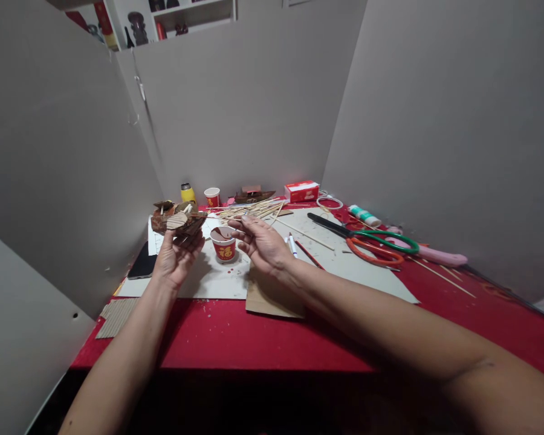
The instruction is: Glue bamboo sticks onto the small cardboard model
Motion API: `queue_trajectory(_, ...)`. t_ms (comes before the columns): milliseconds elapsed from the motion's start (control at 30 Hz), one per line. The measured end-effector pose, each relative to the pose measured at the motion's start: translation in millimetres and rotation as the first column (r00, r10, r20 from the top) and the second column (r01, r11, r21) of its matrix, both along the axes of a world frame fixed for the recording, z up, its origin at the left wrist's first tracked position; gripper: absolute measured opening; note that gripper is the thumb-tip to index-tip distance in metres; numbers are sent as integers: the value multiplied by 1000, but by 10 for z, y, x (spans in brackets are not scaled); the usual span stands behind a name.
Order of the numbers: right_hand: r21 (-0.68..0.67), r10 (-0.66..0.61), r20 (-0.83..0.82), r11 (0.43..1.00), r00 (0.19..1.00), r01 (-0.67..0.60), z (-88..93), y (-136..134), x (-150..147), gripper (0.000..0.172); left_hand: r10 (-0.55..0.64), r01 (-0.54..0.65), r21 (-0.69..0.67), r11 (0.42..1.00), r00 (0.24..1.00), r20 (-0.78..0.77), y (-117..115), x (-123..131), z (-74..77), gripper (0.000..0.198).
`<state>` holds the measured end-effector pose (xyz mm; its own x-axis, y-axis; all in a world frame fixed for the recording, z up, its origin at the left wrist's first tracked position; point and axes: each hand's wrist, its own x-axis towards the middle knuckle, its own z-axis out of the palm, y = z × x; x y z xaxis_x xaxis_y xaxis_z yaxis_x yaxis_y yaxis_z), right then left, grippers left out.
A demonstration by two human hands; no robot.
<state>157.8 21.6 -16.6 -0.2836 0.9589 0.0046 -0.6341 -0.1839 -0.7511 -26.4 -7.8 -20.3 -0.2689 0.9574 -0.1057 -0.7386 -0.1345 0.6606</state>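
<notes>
My left hand point(176, 261) is closed around the underside of a small brown model boat point(161, 225), with a ribbed cardboard piece point(178, 220) on its near side. It is held up above the left part of the table. My right hand point(266, 246) pinches a thin brown stick point(218, 217), which points left toward the model. Whether its tip touches the model, I cannot tell. Between my hands stands a red and white paper cup point(224, 249) with brown colour inside its rim.
Thin wooden sticks point(254, 209), another model boat point(254, 195), a second cup point(212, 197) and a red box point(301, 191) lie at the back. Large scissors point(367, 238) and a white-green bottle point(364, 215) are at right. Brown cardboard point(272, 297) lies in front, a phone point(142, 263) at left.
</notes>
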Motion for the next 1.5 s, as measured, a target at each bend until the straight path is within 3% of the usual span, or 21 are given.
queue_trajectory(333,-83,83,-68,993,994,-88,-28,-19,-41,23,-12,12,-15,1000,1000,-13,-34,55,38,36)
queue_trajectory(600,-74,45,-100,996,994,-52,-3,42,22,25,-20,21,14,1000,1000,-6,-26,28,11,42)
queue_trajectory(833,-56,112,-86,992,990,-117,-51,3,-28,19,-26,26,1,1000,1000,3,-50,49,47,41)
queue_trajectory(1033,-56,58,-103,996,993,-64,1,63,39,24,-29,30,-3,1000,999,24,-70,41,75,42)
queue_trajectory(1233,-62,96,-80,993,992,-101,-53,31,-15,23,-40,40,15,999,998,39,-69,32,82,44)
queue_trajectory(1500,-39,108,-48,993,993,-110,-94,83,-5,19,-135,132,37,991,987,85,-69,-22,45,55)
